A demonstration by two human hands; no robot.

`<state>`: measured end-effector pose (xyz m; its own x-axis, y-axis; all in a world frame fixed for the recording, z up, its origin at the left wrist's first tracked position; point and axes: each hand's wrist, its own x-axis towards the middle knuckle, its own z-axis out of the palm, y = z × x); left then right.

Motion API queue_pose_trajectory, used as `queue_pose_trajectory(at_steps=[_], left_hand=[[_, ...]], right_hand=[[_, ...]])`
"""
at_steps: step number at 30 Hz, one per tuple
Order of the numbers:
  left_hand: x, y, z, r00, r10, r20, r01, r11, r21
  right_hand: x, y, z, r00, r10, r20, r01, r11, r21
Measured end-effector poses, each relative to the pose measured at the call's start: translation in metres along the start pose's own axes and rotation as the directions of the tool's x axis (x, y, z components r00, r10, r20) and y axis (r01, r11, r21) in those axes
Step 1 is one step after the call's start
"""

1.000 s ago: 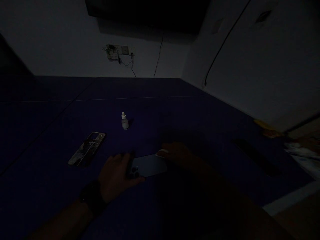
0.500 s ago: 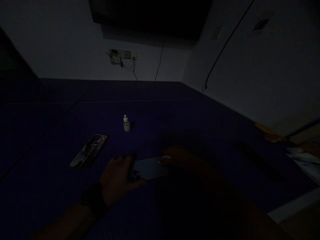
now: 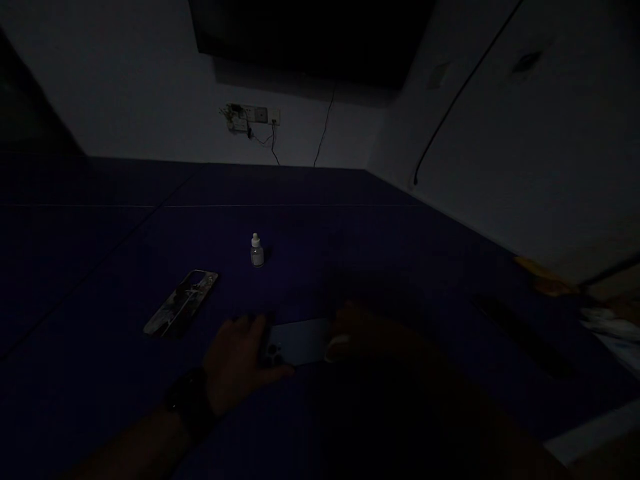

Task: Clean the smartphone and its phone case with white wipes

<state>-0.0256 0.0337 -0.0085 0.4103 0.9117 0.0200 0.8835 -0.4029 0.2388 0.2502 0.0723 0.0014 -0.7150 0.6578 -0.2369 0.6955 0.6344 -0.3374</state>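
Observation:
In dim light a pale blue phone lies back side up on the dark blue table, its camera lenses toward the left. My left hand, with a dark watch on the wrist, grips the camera end between thumb and fingers. At the phone's right end, my right hand presses a small white cloth or pad against the back. Deep shadow hides most of the right fingers. Left of the hands lies a patterned phone case. Behind the phone stands a small white-capped dropper bottle.
A long dark object lies on the right part of the table. Beyond it are a yellow item and white items by the edge. Wall sockets with cables and a dark screen are at the back.
My right hand has moved the white piece from the phone's far right corner toward its near right edge. My left hand keeps its hold. The whole view has shifted slightly.

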Motion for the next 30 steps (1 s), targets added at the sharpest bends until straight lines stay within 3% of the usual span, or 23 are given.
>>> queue_pose_trajectory(at_steps=[3, 5, 10, 16, 21, 26, 30], left_hand=[[0.0, 0.0, 0.001, 1.0, -0.003, -0.009, 0.003, 1.0, -0.004], [-0.001, 0.0, 0.001, 1.0, -0.013, -0.02, 0.013, 1.0, -0.001], [-0.001, -0.001, 0.004, 0.999, -0.006, -0.039, 0.006, 1.0, -0.002], [-0.001, -0.001, 0.004, 0.999, 0.004, -0.038, -0.004, 1.0, -0.02], [-0.001, 0.0, 0.003, 1.0, -0.003, -0.021, 0.003, 1.0, -0.028], [-0.001, 0.0, 0.001, 1.0, -0.005, -0.024, 0.004, 1.0, -0.03], [-0.001, 0.0, 0.001, 1.0, -0.016, -0.018, 0.016, 0.999, -0.03]], right_hand=[[0.006, 0.0, 0.001, 0.966, 0.214, -0.142, -0.224, 0.973, -0.062], [0.009, 0.0, 0.0, 0.941, 0.284, -0.182, -0.299, 0.953, -0.059], [-0.002, -0.006, -0.006, 0.994, 0.113, 0.008, -0.113, 0.989, 0.095], [0.004, -0.01, -0.006, 0.937, 0.321, -0.135, -0.33, 0.943, -0.047], [0.005, -0.014, -0.007, 0.988, 0.154, -0.011, -0.154, 0.987, 0.04], [0.01, -0.012, -0.003, 0.948, 0.266, -0.173, -0.283, 0.956, -0.082], [0.001, -0.005, -0.003, 0.991, 0.13, -0.035, -0.129, 0.991, 0.029]])
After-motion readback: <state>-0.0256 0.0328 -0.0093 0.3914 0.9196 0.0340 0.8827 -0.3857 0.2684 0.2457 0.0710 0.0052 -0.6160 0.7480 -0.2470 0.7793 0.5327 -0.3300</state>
